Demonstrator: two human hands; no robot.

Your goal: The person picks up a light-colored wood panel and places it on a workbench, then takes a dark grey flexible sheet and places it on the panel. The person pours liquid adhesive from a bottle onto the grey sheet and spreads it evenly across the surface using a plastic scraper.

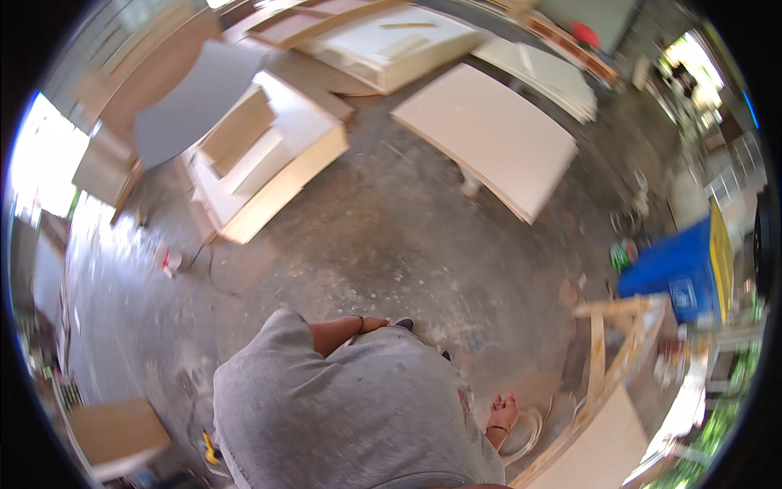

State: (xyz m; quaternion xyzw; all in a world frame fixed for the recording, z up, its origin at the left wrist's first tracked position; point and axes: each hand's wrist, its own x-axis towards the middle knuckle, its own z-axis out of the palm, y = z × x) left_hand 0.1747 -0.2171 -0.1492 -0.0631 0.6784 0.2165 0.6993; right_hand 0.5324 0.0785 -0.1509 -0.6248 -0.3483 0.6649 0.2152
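My left hand [375, 324] hangs low in front of my grey shirt [350, 407]. Its fingers are blurred and partly turned away, and nothing shows clearly in them. The dark tip of a shoe [405, 323] peeks out beside it. Out to my right side, my right hand [503, 411] has its fingers loosely bent and apart, with no object in it. Below that hand a pale coil of strip or hose [525, 432] lies on the floor, apart from it as far as I can see.
A stack of pale boards [489, 134] stands ahead on a support. To the left ahead are a box-like wooden panel [285, 183] and a grey sheet [195, 98]. A blue bin [672, 265] and a wooden frame [607, 383] stand at right. A cord [212, 273] lies on the floor.
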